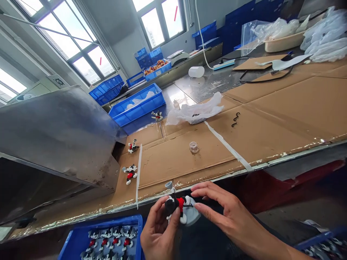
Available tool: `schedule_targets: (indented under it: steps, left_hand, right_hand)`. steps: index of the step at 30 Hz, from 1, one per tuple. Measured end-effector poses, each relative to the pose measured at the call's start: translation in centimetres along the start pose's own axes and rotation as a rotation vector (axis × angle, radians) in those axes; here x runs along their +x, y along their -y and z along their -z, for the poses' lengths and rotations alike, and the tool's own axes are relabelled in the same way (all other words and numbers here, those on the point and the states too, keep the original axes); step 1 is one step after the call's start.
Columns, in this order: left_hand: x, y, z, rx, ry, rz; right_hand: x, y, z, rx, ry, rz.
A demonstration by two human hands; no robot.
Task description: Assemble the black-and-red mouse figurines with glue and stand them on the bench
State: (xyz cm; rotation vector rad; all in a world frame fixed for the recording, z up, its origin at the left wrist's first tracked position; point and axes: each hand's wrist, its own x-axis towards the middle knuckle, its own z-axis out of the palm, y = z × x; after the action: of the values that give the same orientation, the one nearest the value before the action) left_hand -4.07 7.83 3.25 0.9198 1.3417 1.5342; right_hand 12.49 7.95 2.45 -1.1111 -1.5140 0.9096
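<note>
Head view, one frame: left hand (158, 234) is at the near edge, low centre. Its grip is closed round a small black, white and red figurine (175, 206), with the thumb on the black body and the fingers curled behind. The figurine is held in the air just short of the tabletop (284, 108) edge, tilted, and a gray base (193, 216) sticks out on its right side. Right hand (225, 213) comes in from the near right. Its grip is loose with the fingers spread, and the thumb tip touches the gray base, not clamped on anything that shows. A blue tray (76, 238) sits near left, below the hands, packed with more of the same toys. The tabletop is covered in taped cardboard. A clear cap (194, 147) stands alone mid-table, beyond the hands. Two loose toys (130, 172) lie left of it, another toy (132, 146) is farther back, and a fourth (157, 115) is by the blue crate (138, 104). A crumpled plastic bag (195, 110) lies right of the crate, and black hooks (235, 120) lie just right of the bag. A white tape strip (227, 144) runs diagonally from the bag to the near edge. A big metal hood (54, 133) fills the left. At the far end a white bottle (196, 71) lies on its side, near a power strip (223, 64).
</note>
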Motion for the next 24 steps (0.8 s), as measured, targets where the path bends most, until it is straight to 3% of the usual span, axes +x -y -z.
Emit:
schedule_targets:
  steps: [3, 10, 15, 20, 24]
  left_hand:
    - [1.2, -0.5, 0.7, -0.037, 0.005, 0.031]
    - [6.4, -2.4, 2.6, 0.025, 0.018, -0.091]
    - [5.9, -2.0, 1.4, 0.08, 0.202, -0.102]
    - [4.0, -1.1, 0.5, 0.1, 0.217, -0.073]
    - [6.0, -1.3, 1.3, 0.183, 0.208, -0.151]
  right_hand:
    - [-0.7, -1.0, 0.3, -0.024, -0.073, 0.008]
    - [-1.9, -5.2, 1.1, -0.107, -0.252, 0.111]
    - [-0.1, -3.0, 0.3, 0.001, -0.143, 0.036]
    - [1.4, -0.8, -0.7, 0.055, -0.097, -0.131]
    - [0.5, -1.8, -0.7, -0.054, -0.149, -0.011]
